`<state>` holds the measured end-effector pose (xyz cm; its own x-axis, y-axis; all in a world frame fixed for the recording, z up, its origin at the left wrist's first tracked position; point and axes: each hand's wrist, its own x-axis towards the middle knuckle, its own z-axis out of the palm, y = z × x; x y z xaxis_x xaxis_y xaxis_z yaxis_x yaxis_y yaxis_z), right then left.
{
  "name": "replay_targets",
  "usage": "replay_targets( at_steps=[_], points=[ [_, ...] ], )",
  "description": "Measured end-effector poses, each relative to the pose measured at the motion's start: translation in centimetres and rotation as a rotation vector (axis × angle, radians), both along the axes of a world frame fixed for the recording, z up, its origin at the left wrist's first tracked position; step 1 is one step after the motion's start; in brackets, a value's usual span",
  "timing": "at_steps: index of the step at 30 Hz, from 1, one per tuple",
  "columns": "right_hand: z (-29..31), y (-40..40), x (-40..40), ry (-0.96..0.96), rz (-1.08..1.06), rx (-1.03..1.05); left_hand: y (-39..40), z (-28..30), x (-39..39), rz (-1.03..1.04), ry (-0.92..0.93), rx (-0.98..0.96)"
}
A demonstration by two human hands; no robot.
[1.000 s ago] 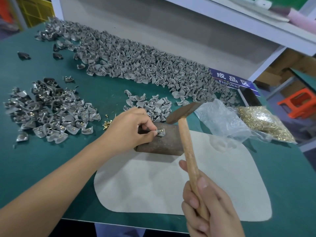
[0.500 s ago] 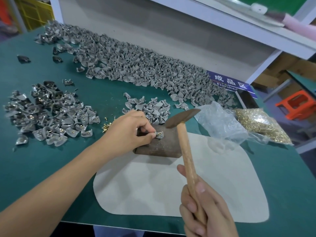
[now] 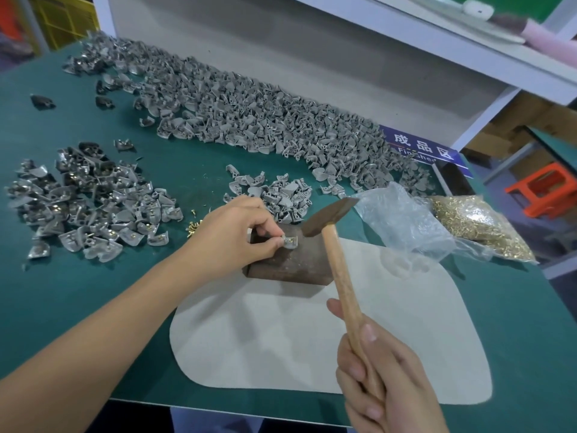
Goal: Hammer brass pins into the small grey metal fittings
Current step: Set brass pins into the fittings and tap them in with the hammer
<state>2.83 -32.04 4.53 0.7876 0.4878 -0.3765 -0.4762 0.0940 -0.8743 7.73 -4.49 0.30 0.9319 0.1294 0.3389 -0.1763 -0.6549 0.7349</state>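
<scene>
My left hand (image 3: 237,232) pinches a small grey fitting (image 3: 290,242) with a brass pin in it, held on top of a dark rusty metal block (image 3: 290,264). My right hand (image 3: 384,382) grips the wooden handle of a hammer (image 3: 343,276) near its end. The hammer's dark head (image 3: 331,215) hangs just above and right of the fitting, apart from it. A few loose brass pins (image 3: 192,228) lie on the green table left of the block.
A long heap of grey fittings (image 3: 249,120) runs along the back. A pile with brass pins fitted (image 3: 90,201) lies at left, a small pile (image 3: 274,195) behind the block. A plastic bag (image 3: 402,220) and a bag of brass pins (image 3: 474,226) sit right. A pale mat (image 3: 312,339) is under the block.
The hammer head has stayed close above the fitting, shifting only slightly. My left hand still holds the fitting on the block.
</scene>
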Motion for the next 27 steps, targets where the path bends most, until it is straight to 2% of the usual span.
replay_targets(
  at_steps=[5,9,13,18,23,27],
  points=[
    [0.03,-0.03,0.02,0.006,0.041,-0.045,0.24,-0.32,0.09,0.000,0.002,-0.011],
    [0.19,0.05,0.00,-0.062,0.019,-0.034,0.11,-0.23,0.00,-0.003,-0.002,-0.026],
    [-0.04,-0.01,0.06,-0.006,0.046,-0.077,0.24,-0.27,-0.03,0.006,0.007,-0.034],
    [0.09,-0.07,-0.01,-0.099,0.013,0.019,0.26,-0.12,-0.10,0.004,0.016,-0.035],
    [0.05,0.16,0.15,-0.020,0.083,-0.056,0.44,-0.20,-0.07,-0.004,0.019,-0.033],
    [-0.13,0.49,-0.27,-0.061,0.050,-0.029,0.39,-0.11,-0.08,0.008,0.006,-0.020]
  ],
)
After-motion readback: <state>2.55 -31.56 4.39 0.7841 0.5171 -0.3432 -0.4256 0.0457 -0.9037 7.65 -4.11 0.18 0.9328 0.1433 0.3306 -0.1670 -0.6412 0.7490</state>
